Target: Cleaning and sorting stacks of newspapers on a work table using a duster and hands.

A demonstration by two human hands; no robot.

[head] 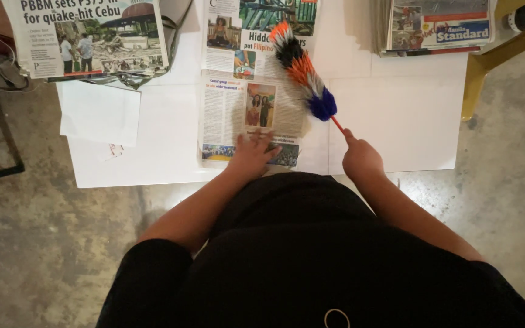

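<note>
Centrally, white worktop (pixel 396 121) carrying open newspaper (pixel 238 103). Above it, toward one o'clock, striped duster (pixel 302 70), handle clamped in right hand (pixel 360 159). Left hand (pixel 252 155) flat, fingers apart, pressing newspaper's six-o'clock edge. Folded papers (pixel 92 36) at ten o'clock.

newspaper (pixel 247 91) top edge cut by frame, bottom strip hidden under left hand (pixel 251 153); duster (pixel 302 67) handle mostly buried in right hand (pixel 360 159), feathers motion-blurred; upper-left paper (pixel 92 36) and upper-right stack (pixel 439 25) cropped at top; body text too small to tell
</note>
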